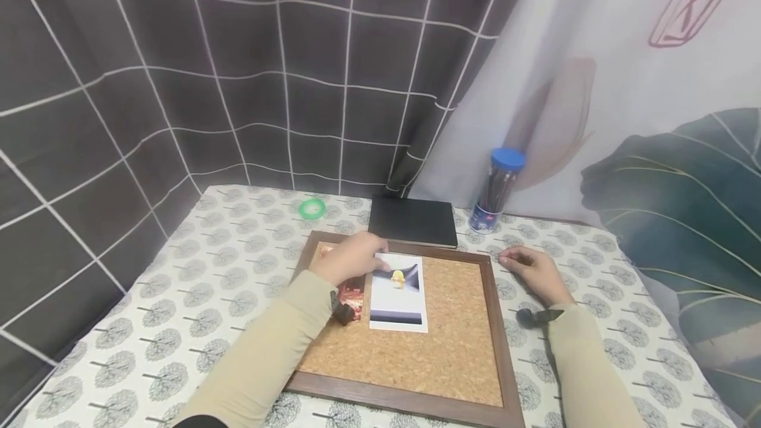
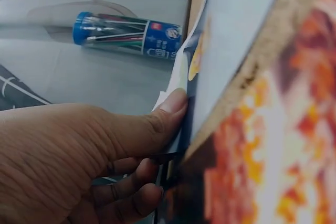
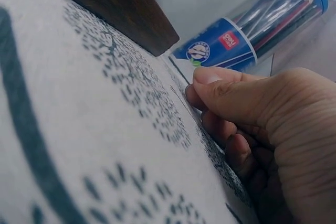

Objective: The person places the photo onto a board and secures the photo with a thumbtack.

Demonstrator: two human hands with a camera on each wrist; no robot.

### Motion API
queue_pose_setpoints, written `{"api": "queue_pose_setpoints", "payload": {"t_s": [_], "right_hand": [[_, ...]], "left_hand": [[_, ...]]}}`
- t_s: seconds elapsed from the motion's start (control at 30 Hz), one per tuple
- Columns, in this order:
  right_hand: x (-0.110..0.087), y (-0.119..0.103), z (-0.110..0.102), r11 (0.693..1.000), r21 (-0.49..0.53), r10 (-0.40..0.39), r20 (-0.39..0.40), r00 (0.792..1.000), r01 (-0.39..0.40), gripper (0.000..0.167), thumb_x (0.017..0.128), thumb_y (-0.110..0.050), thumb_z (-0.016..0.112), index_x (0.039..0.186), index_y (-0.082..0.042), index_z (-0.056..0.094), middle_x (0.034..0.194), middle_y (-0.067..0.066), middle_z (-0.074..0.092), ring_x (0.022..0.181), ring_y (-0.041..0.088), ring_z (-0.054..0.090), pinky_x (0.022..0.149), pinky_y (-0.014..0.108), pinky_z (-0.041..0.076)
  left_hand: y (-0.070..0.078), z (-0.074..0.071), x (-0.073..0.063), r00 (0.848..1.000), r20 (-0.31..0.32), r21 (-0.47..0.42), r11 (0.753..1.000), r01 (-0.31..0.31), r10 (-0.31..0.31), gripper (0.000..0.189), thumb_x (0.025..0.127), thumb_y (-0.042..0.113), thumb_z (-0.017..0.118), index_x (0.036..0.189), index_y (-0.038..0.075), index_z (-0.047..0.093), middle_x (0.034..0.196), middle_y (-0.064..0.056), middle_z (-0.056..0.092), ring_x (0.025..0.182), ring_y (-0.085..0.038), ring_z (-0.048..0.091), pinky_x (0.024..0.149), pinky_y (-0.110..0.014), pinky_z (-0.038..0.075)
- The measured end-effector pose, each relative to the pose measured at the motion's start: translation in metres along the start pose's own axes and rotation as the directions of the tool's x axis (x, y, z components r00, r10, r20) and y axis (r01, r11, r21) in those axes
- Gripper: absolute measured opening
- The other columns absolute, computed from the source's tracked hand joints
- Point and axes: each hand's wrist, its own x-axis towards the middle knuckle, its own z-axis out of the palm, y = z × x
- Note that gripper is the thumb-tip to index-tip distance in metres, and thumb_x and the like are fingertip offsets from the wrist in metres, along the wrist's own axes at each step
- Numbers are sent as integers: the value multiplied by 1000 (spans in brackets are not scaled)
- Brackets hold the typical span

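Observation:
My left hand point(image 1: 355, 257) pinches the upper left edge of a white-bordered photo point(image 1: 397, 317) with a small yellow figure in it. The photo overlaps the cork board point(image 1: 458, 329) in its brown wooden frame. In the left wrist view the thumb presses the photo's face, and its edge bends. Beside it on the cork lies a red-orange picture point(image 2: 262, 145), partly behind my left arm in the head view. Right of the frame, my right hand point(image 1: 534, 271) pinches a small green thing point(image 3: 196, 63) at the thumb tip; I cannot tell its kind.
A black flat book point(image 1: 412, 220) lies behind the board. A clear tube of pencils point(image 1: 498, 187) with a blue lid stands at the back right. Farther left on the tree-print tablecloth point(image 1: 238, 269) is a green ring point(image 1: 312, 209). Curtains hang behind the table.

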Motion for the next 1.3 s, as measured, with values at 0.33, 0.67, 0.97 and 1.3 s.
{"api": "queue_pose_setpoints", "payload": {"t_s": [0.33,0.67,0.97,1.3], "right_hand": [[-2,-1,2,1000,0,-11,-6,1000,11,35,95,-45,67,111,-14,71,108,6,73,104,23,62,98,53,41],[-3,-3,4,999,-20,-47,-48,998,46,27,94,-41,70,106,-17,73,104,2,74,97,12,63,94,45,42],[-4,-13,6,996,28,-79,-61,995,81,25,94,-33,71,107,-12,73,104,4,75,92,6,64,87,27,44],[-1,-33,11,996,25,-87,-56,995,89,25,96,-34,69,108,-12,72,101,5,73,88,13,65,79,24,48]], "left_hand": [[-3,9,-1,1000,-25,-14,1000,13,-14,29,88,38,76,105,15,74,100,2,74,94,-16,68,89,-33,54],[-6,10,-2,999,-54,-27,1000,-12,10,32,87,38,76,107,13,72,101,2,67,92,-15,63,88,-32,53],[-8,10,-2,999,-47,-15,1000,-4,3,35,86,39,77,110,14,71,101,4,65,92,-14,61,88,-32,53],[-9,13,0,998,-56,5,1000,-5,5,38,85,43,76,112,17,71,103,6,62,93,-13,61,89,-32,53]]}}
